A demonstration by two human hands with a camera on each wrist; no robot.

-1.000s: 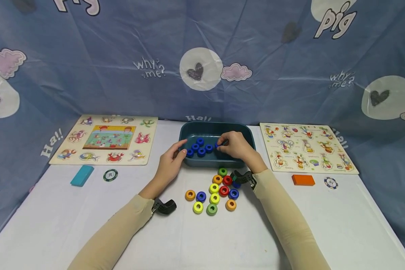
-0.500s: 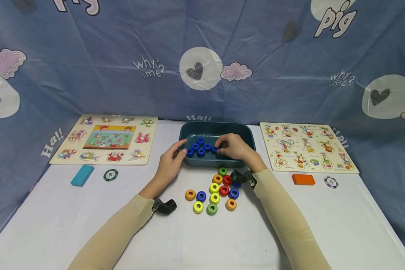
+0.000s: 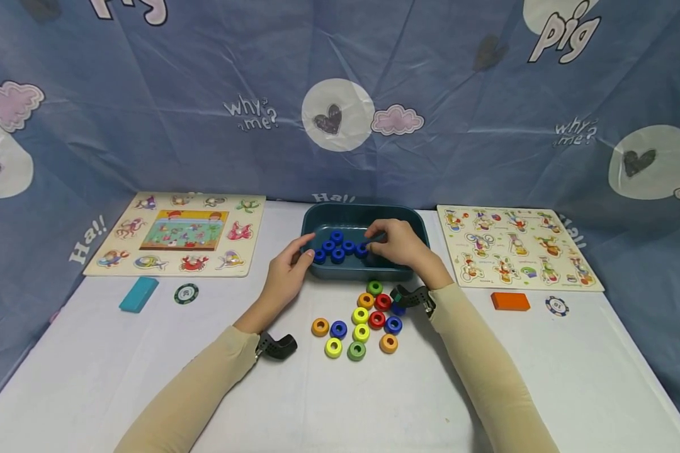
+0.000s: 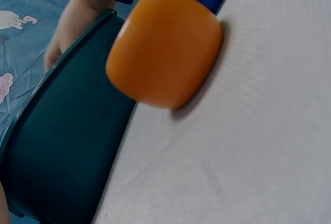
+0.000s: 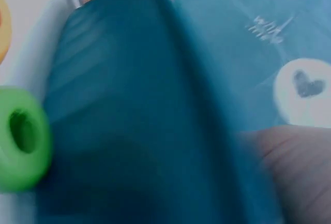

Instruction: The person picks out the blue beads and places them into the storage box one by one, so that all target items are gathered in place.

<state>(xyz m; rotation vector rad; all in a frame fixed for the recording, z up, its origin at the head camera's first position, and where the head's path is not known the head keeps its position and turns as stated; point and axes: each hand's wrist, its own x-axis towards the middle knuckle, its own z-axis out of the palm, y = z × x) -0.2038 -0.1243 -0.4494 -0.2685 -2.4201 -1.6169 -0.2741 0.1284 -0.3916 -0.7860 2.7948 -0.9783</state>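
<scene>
A dark teal plastic bin [image 3: 362,274] stands at the back middle of the table in the head view. Several blue beads [image 3: 337,255] with centre holes sit grouped in its left half. My left hand [image 3: 286,274] holds the bin's left rim, thumb and fingers at the near left corner. Over the bin's right half is my right hand [image 3: 399,244], its index finger and thumb parted. The thumb tip is right at the rightmost blue bead [image 3: 362,250]. In the right wrist view the bin's wall [image 5: 119,105] hides the fingertips.
In front of the bin lie loose beads: green [image 3: 356,350], yellow [image 3: 333,347], orange [image 3: 320,326], red [image 3: 376,320] and blue [image 3: 393,324]. Picture puzzle boards flank it, left [image 3: 238,258] and right [image 3: 521,264]. Teal [image 3: 138,294] and orange blocks [image 3: 510,301] and poker chips [image 3: 186,294] lie before them.
My right hand has brought a blue bead left, beside the other blue beads in the bin. Its fingers have since parted and drawn slightly back. The left hand stays at the rim.
</scene>
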